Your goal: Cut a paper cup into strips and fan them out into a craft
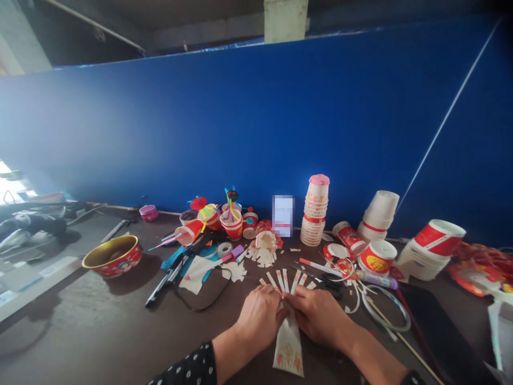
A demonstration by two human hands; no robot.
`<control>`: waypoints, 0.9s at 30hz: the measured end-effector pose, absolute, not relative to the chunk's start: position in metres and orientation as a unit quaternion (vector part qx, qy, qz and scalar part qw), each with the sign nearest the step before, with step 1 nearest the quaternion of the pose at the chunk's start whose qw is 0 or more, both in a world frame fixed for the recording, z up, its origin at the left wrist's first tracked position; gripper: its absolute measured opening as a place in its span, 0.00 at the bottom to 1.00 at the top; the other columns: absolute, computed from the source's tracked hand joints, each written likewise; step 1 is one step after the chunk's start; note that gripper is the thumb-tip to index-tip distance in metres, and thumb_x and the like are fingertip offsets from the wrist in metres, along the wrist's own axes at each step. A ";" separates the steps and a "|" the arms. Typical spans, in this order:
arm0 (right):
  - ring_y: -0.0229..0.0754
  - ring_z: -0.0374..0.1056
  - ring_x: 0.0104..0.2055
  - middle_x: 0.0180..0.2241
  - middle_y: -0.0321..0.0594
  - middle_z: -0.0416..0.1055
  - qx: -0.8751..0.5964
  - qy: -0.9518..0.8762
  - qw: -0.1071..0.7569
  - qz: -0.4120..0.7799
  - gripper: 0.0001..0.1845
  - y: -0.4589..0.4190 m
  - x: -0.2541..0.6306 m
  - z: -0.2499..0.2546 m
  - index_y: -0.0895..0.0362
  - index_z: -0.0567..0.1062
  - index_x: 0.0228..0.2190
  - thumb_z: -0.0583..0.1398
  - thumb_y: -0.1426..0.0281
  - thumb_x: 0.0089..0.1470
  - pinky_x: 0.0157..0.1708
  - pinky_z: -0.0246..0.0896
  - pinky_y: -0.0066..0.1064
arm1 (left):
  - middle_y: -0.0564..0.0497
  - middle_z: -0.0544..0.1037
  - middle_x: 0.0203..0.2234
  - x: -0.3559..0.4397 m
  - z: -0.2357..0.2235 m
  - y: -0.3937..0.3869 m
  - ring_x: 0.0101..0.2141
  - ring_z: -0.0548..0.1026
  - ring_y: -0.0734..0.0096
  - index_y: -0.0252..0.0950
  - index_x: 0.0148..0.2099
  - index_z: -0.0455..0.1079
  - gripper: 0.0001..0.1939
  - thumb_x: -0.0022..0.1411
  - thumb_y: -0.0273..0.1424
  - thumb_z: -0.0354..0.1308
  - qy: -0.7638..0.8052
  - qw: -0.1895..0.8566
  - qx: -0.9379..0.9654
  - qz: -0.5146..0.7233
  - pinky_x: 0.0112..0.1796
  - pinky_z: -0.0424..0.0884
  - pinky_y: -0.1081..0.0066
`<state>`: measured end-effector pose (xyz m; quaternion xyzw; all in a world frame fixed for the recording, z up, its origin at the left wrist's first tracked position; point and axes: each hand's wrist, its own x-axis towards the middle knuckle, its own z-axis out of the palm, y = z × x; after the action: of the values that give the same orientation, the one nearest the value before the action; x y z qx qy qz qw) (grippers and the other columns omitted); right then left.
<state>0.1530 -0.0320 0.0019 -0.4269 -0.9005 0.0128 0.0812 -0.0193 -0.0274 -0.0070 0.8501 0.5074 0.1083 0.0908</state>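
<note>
A white paper cup (pixel 288 345), pressed flat and cut into strips at its far end, lies between my hands. Its strips fan out away from me, and an orange-red print marks the near end. My left hand (pixel 258 315) grips it from the left, fingers bent over the base of the strips. From the other side my right hand (pixel 320 318) pinches it, thumb and fingers close to the left fingertips. Dark-handled scissors (pixel 332 289) lie just beyond my right hand. Another cut cup (pixel 264 248) with splayed strips rests farther back.
A tall stack of paper cups (pixel 315 214) stands at the back, with more cups (pixel 433 248) to the right. Decorated cups (pixel 231 224) sit back left, near a gold-lined bowl (pixel 114 262). Pens (pixel 166 283), paper scraps and a coiled white tube (pixel 387 315) lie about. A blue partition (pixel 240 123) closes the back.
</note>
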 end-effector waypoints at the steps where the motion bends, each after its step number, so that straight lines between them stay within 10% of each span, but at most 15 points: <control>1: 0.37 0.67 0.30 0.32 0.38 0.68 -0.425 -0.902 0.081 0.012 0.16 -0.032 0.153 0.002 0.52 0.68 0.44 0.50 0.73 0.53 0.26 0.52 0.24 | 0.49 0.72 0.34 -0.019 -0.007 -0.028 0.36 0.69 0.66 0.34 0.35 0.68 0.08 0.57 0.33 0.52 0.509 0.091 0.849 0.110 0.38 0.64 0.70; 14: 0.37 0.67 0.28 0.30 0.38 0.71 -0.409 -0.911 0.049 0.028 0.13 -0.028 0.147 0.007 0.54 0.73 0.35 0.49 0.73 0.54 0.25 0.50 0.25 | 0.47 0.72 0.32 -0.013 -0.006 -0.028 0.33 0.71 0.66 0.34 0.33 0.69 0.16 0.63 0.32 0.40 0.470 0.041 0.881 0.034 0.31 0.66 0.70; 27: 0.38 0.67 0.32 0.34 0.39 0.71 -0.405 -0.910 0.081 0.034 0.13 -0.031 0.147 -0.001 0.56 0.72 0.33 0.48 0.70 0.57 0.28 0.51 0.25 | 0.38 0.70 0.36 -0.007 -0.002 -0.035 0.40 0.67 0.55 0.29 0.31 0.73 0.07 0.52 0.24 0.53 0.396 -0.013 0.917 -0.047 0.32 0.67 0.64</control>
<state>0.1465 -0.0311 -0.0012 -0.4052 -0.9100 0.0339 0.0812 -0.0067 -0.0348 -0.0016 0.9171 0.3956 -0.0470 -0.0130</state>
